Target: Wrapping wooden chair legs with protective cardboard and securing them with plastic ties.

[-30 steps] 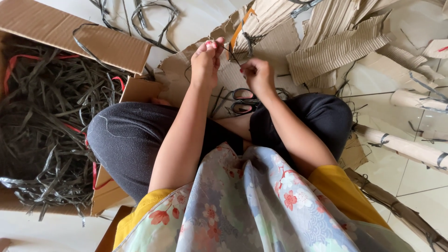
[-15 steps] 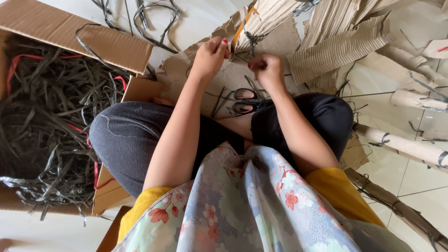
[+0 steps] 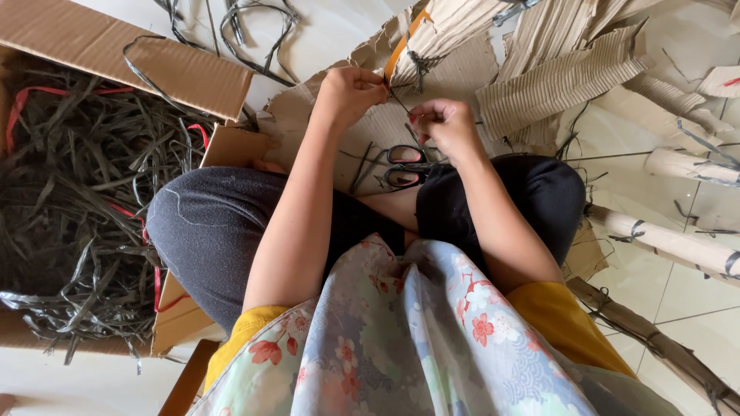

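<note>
1. Box [image 3: 139, 65] of brown cardboard at far left, flaps open, stuffed with dark flat strapping strips [image 3: 69, 200] and a few red ones; springy, tangled, likely light, spilling over the near edge.
2. Left hand [image 3: 351, 92], fingers pinched shut on a thin dark strap [image 3: 397, 98] close under an orange-edged roll of corrugated cardboard [image 3: 432, 31]. Strap looks light, flexible and narrow, probably slick; best gripped near the knot [image 3: 420, 62], between fingertips.
3. Scissors [image 3: 406, 166] with black handles lying open-looped on torn cardboard between the knees, just below both hands, untouched.
4. Right hand [image 3: 447, 127], fingers curled closed around the other run of the same strap, near the left hand.
5. Corrugated sheets [image 3: 563, 77] farther right: stiff along the flutes, ragged edges, easily bent.
6. Tied cardboard rolls [image 3: 678, 243] on pale tiles at far right; free room mainly on the tiles there, crowded elsewhere.
</note>
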